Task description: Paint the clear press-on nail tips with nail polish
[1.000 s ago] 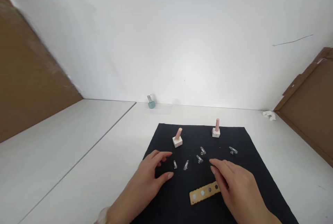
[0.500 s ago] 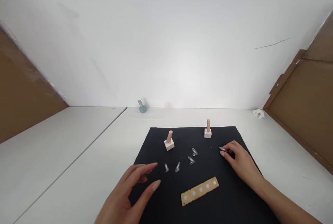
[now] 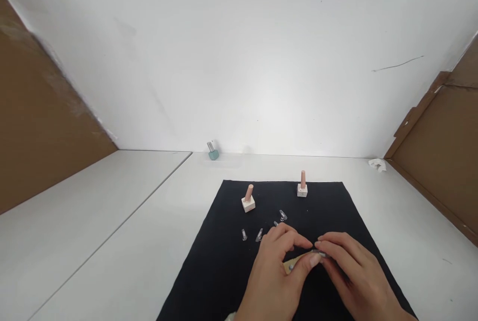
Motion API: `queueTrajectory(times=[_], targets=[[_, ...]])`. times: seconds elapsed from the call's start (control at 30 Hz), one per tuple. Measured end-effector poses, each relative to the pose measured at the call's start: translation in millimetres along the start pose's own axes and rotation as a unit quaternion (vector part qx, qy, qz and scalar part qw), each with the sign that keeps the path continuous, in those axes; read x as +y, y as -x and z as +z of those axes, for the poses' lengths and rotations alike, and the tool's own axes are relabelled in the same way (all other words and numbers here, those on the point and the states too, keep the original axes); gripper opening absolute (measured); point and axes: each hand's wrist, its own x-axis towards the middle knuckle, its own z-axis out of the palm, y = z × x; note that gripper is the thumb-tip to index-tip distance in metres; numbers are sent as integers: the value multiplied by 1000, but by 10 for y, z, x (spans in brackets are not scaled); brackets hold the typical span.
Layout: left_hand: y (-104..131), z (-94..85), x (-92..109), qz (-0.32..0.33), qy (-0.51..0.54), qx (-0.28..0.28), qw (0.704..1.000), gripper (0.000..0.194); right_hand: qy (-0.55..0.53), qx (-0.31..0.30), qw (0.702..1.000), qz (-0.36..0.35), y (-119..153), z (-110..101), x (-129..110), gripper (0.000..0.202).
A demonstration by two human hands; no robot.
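My left hand (image 3: 278,273) curls over a tan strip (image 3: 287,267), thumb at its near side and fingers at its far side. Most of the strip is hidden beneath that hand. Close beside it, my right hand (image 3: 353,273) pinches a small clear nail tip (image 3: 320,253) at the strip's right end, by my left thumb. Whether the tip touches the strip, I cannot tell. More clear nail tips lie beyond my left hand: one (image 3: 244,235) at left, another (image 3: 259,235) beside it, one (image 3: 283,215) farther back, and one partly covered by my fingers.
A black cloth (image 3: 216,256) covers part of the white table (image 3: 123,256). Two white-based bottles with pink caps, one left (image 3: 248,199) and one right (image 3: 302,185), stand toward its back. A teal polish bottle (image 3: 213,153) and crumpled white paper (image 3: 377,164) are near the wall.
My right hand has brought its nail tip left and nearer, to the strip's right end. My left hand has moved right onto the strip, closing in. The view has shifted slightly.
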Motion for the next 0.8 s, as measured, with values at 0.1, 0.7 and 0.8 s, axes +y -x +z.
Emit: queueTrajectory(times=[0.1,0.7,0.8], targets=[[-44,-21,65,-29,74,-36,996,16,-25,-12,1000,2,12,-5,2,19],[47,13,-160,4,34,-32,999,32,-415,-96,810,404,22,105,-51,27],[93,39,-196,36,11,-20,999,12,-497,-117,718,474,-36,144,-76,39]])
